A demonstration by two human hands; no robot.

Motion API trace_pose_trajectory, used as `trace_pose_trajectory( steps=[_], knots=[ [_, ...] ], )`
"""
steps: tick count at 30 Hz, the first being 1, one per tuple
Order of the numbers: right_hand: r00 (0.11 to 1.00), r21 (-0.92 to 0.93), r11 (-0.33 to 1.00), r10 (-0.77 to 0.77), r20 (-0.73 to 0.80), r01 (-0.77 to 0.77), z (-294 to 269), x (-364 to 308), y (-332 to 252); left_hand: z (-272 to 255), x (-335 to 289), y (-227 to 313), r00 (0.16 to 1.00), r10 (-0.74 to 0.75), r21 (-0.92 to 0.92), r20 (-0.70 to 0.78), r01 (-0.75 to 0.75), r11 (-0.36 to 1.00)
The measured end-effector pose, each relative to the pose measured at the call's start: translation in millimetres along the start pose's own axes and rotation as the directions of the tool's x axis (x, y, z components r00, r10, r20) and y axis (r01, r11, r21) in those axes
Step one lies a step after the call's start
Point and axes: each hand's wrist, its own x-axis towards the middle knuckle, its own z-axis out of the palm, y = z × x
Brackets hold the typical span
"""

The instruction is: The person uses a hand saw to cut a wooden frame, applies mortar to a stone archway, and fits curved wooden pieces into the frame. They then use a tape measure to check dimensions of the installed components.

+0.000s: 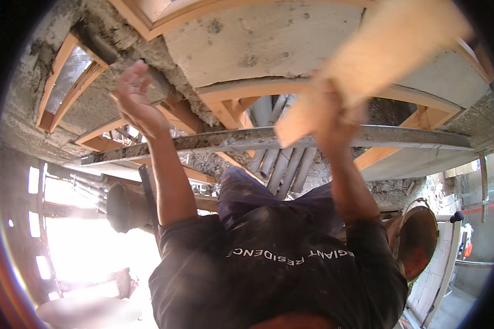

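My right hand point(335, 120) is closed round a pale, flat wooden board point(392, 57). The board slants from near the middle of the view up to the upper right, and motion blurs it. My left hand point(136, 101) is raised at the upper left with its fingers apart and nothing in it. Behind that hand lies a rough, cement-smeared surface, with a small wooden frame point(60, 82) to its left. Below both hands, a long grey bar point(225, 141) runs across the view. A larger wooden frame point(258, 88) borders a grey slab point(263, 46) beyond it.
Several grey pipes or bars point(285, 170) lie between my knees and the long bar. A round, rusty-looking container point(419, 241) stands by my right elbow. Near my left elbow is a bucket-like vessel point(122, 208). Strong light washes out the lower left.
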Motion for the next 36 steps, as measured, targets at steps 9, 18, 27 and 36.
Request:
trace_pose_trajectory(
  steps=[9,18,27,36],
  knots=[
    [0.956,-0.14,0.989,0.08,0.281,-0.042,178.3,-60.8,52.5,16.4,-44.0,26.3,0.882,-0.15,0.314,0.448,0.001,0.949],
    [0.944,-0.302,0.943,-0.034,0.328,0.138,149.9,-110.8,101.8,11.1,-46.9,-47.7,0.935,-0.303,0.34,0.184,0.229,0.912],
    [0.869,-0.545,0.836,0.32,0.377,-0.071,116.7,-166.7,155.1,21.5,-56.3,-85.1,0.965,-0.247,0.347,0.092,0.201,0.916],
    [0.82,-0.481,0.863,0.383,0.425,-0.154,110.9,-168.8,165.7,16.5,-76.6,-94.4,0.937,-0.328,0.25,0.118,0.291,0.923]
  ],
)
